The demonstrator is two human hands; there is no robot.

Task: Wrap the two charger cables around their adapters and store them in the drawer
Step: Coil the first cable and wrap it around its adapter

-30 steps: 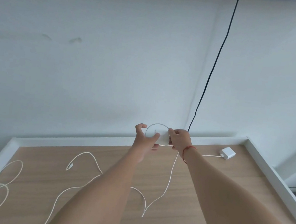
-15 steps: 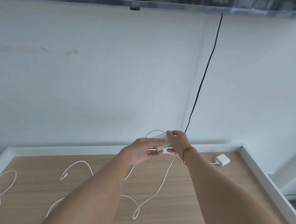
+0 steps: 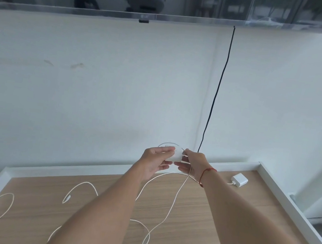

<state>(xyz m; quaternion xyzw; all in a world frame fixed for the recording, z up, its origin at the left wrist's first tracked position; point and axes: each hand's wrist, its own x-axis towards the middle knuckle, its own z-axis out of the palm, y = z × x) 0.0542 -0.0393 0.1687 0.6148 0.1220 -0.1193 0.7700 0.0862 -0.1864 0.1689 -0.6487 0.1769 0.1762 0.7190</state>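
Both hands are up off the counter point(image 3: 214, 221), close to the wall, and the first wrap is only just under way. The left hand point(image 3: 156, 160) grips the white adapter point(image 3: 174, 156), fingers point(image 3: 167, 149) curled over its top and thumb underneath. The right hand point(image 3: 192, 163) sits just beside it, pinching the cable point(image 3: 174, 201) between its fingertips. One loop arches over the top of the adapter, and that is about all the winding on show. Most of the cable hangs down from the right hand and trails in loose curls across the counter, so plenty is left to wind. The adapter seems to lie sideways between the hands, long axis roughly left to right, one end towards the right hand. Which face is up, I cannot tell. Over on the right, the second adapter point(image 3: 239, 179) lies flat on the counter, untouched, long axis slanting from near-left to far-right, its cable end pointing left. The second cable point(image 3: 166, 173) runs off behind the arms, unwound. No drawer is in view, so by my reckoning both wraps and the storing remain.
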